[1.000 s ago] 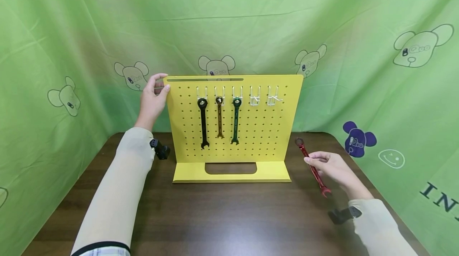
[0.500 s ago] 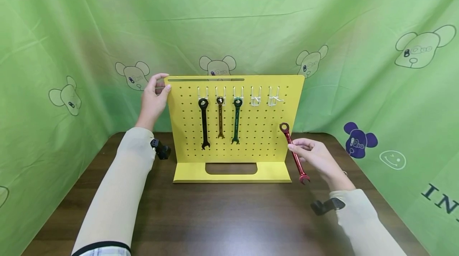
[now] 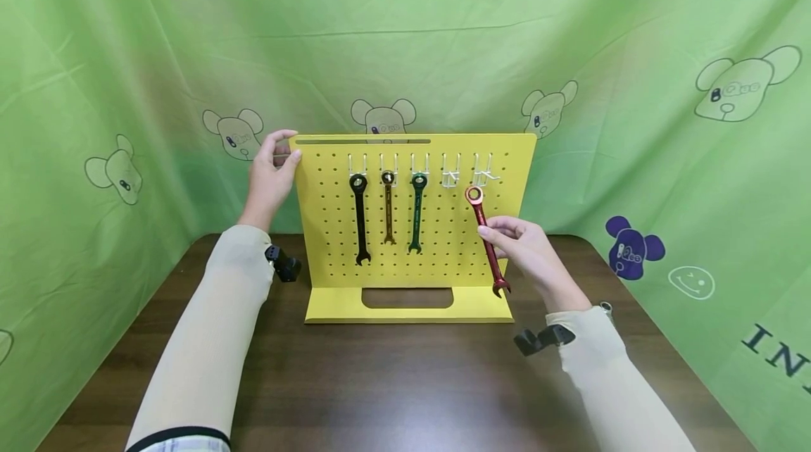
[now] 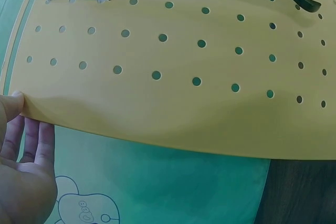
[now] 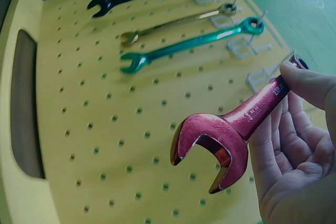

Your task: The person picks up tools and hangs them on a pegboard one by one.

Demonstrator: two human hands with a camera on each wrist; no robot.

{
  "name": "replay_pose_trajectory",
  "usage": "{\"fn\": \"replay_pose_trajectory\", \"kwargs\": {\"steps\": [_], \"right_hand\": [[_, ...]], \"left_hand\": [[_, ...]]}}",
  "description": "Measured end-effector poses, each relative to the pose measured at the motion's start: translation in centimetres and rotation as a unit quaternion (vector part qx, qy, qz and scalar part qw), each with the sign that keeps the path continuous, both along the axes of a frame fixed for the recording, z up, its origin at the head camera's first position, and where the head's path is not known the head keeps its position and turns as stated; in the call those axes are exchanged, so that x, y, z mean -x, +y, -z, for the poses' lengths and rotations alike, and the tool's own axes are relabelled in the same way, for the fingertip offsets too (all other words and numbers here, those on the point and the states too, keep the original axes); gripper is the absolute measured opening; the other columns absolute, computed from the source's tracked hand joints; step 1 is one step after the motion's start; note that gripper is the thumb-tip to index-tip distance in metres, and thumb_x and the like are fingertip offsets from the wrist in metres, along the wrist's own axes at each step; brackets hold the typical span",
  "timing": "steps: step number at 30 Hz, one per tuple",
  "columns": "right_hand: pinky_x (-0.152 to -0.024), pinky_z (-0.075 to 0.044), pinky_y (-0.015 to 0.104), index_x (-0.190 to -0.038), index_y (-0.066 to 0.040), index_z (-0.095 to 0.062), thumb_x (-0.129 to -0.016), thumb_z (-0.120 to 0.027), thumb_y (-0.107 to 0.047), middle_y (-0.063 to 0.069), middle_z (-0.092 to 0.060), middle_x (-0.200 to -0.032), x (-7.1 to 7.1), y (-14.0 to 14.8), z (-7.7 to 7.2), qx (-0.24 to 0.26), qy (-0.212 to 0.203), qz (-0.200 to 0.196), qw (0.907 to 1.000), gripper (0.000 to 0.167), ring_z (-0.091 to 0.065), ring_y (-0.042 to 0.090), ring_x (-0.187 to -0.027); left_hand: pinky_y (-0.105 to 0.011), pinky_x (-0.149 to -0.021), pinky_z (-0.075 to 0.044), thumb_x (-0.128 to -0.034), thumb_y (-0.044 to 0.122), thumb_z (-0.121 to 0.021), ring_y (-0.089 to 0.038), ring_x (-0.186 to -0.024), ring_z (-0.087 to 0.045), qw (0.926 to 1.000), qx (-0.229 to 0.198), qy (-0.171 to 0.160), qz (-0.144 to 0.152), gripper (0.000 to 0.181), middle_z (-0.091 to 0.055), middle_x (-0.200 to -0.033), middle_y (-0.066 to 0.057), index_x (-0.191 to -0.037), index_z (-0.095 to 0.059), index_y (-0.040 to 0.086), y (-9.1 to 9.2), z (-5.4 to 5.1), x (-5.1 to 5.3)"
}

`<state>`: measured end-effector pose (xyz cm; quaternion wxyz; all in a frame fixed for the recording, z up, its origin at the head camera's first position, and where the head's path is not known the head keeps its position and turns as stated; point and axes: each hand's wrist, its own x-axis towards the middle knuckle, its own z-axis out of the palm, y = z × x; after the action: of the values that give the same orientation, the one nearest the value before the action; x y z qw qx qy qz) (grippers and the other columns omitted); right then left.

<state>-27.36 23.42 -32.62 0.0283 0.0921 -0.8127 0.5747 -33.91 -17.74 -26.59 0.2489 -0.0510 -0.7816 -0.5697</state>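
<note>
My left hand [image 3: 271, 174] grips the upper left corner of the yellow pegboard [image 3: 412, 315], thumb on the front and fingers behind, as the left wrist view also shows. In my right hand [image 3: 529, 251] a red combination wrench [image 3: 488, 244] is pinched mid-shaft, ring end up and slightly tilted. Its ring end lies in front of the board, just below the rightmost white wire hook [image 3: 480, 175]. Up close in the right wrist view, the wrench's open jaw end [image 5: 236, 145] points toward the camera. No wrench hangs on the two right-hand hooks.
Left of the bare hooks hang a black wrench [image 3: 361, 227], a bronze wrench [image 3: 389, 216] and a green wrench [image 3: 417, 220], each by its ring end. The board stands on a dark wooden table [image 3: 380, 388], with a green patterned curtain [image 3: 443, 29] around it.
My right hand has carried the red wrench leftward and upward, from beside the board's right edge to in front of its right side. My left hand stays at the corner.
</note>
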Motion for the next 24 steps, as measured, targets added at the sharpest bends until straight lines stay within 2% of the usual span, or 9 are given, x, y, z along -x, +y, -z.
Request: {"fn": "replay_pose_trajectory", "kwargs": {"steps": [7, 12, 17, 24], "right_hand": [[-0.078, -0.054, 0.028, -0.111, -0.005, -0.064, -0.094, -0.072, -0.032, 0.003, -0.07, -0.103, 0.9, -1.7, -1.0, 0.047, 0.014, -0.013, 0.9987, 0.033, -0.062, 0.012, -0.092], [-0.077, -0.054, 0.029, -0.11, -0.003, -0.065, -0.094, -0.072, -0.029, 0.01, -0.07, -0.106, 1.3, -2.4, -1.2, 0.058, 0.015, -0.016, 0.9981, 0.031, -0.062, 0.013, -0.092], [-0.078, -0.054, 0.029, -0.111, 0.0, -0.064, -0.094, -0.072, -0.029, 0.009, -0.069, -0.106, 1.9, -2.7, -1.0, 0.063, 0.008, -0.015, 0.9978, 0.035, -0.061, 0.013, -0.093], [-0.078, -0.053, 0.03, -0.108, -0.005, -0.066, -0.095, -0.072, -0.03, 0.009, -0.07, -0.105, 2.8, -3.0, -0.1, 0.076, -0.001, -0.011, 0.9971, 0.029, -0.06, 0.013, -0.092]], "left_hand": [[-0.033, -0.087, -0.052, -0.1027, 0.013, -0.058, -0.021, -0.101, -0.056, 1.0, 0.003, 0.005, 0.0, 0.036, -0.058, -0.119, -0.013, -0.138, -0.055, 0.018, 0.0, 0.0, 0.1], [-0.033, -0.088, -0.051, -0.1029, 0.014, -0.057, -0.021, -0.101, -0.056, 1.0, 0.006, 0.004, -0.001, 0.035, -0.058, -0.119, -0.012, -0.138, -0.055, 0.018, -0.1, 0.1, 0.2], [-0.033, -0.088, -0.052, -0.1026, 0.014, -0.058, -0.021, -0.102, -0.056, 1.0, 0.003, 0.003, -0.001, 0.035, -0.058, -0.119, -0.012, -0.138, -0.055, 0.018, -0.1, 0.1, 0.2], [-0.034, -0.089, -0.052, -0.1028, 0.014, -0.057, -0.022, -0.103, -0.056, 1.0, 0.001, 0.0, -0.001, 0.036, -0.057, -0.12, -0.012, -0.138, -0.055, 0.019, -0.1, 0.1, 0.2]]}}
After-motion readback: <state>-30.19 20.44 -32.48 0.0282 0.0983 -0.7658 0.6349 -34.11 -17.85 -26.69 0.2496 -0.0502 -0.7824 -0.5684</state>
